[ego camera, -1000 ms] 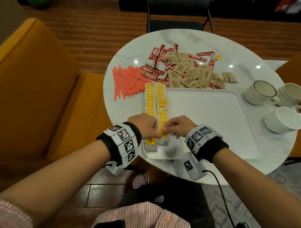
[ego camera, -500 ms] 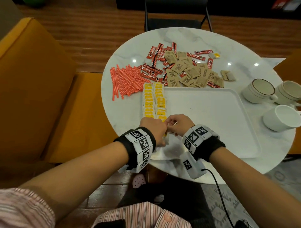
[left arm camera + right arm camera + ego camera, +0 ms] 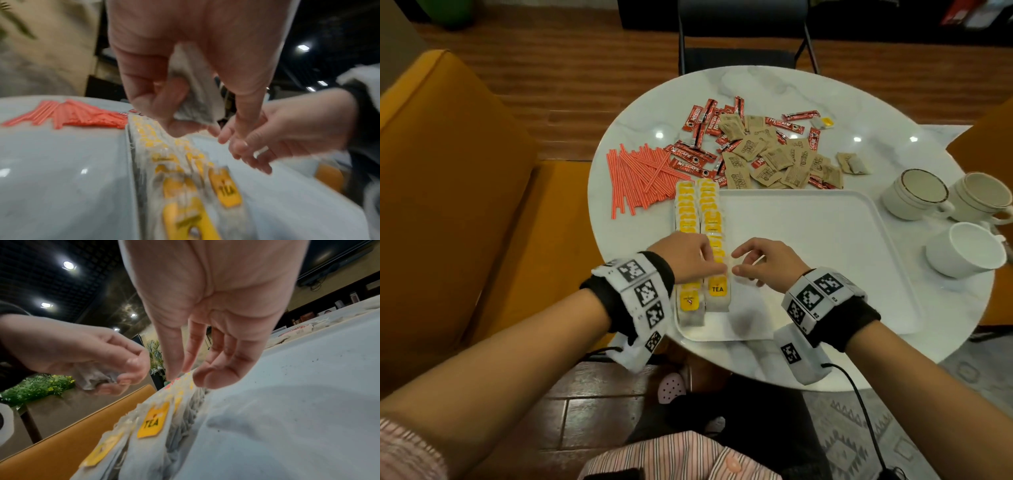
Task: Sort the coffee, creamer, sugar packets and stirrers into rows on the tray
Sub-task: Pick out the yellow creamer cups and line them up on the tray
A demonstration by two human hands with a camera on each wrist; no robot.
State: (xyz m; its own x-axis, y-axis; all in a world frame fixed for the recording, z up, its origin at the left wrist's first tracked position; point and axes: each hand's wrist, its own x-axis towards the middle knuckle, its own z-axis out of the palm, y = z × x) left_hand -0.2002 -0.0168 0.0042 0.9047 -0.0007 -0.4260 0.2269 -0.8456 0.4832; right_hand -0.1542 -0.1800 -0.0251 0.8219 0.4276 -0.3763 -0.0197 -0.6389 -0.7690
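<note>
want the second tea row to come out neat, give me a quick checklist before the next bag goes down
1. Bag in hand: ok. The left hand grips a tea bag in its curled fingers.
2. Right hand free to help: ok, fingers relaxed, holding nothing.
3. Both hands over the second row: ok.
4. Spare tray space for other rows: ok, bare right of the rows.
5. Held bag's tag facing up: cannot tell, bag is crumpled.
6. Stirrers, coffee sticks and brown packets on the tray: not ok, all on the table.

Three white cups [image 3: 941, 219] right of tray; black chair [image 3: 743, 34] beyond table.
</note>
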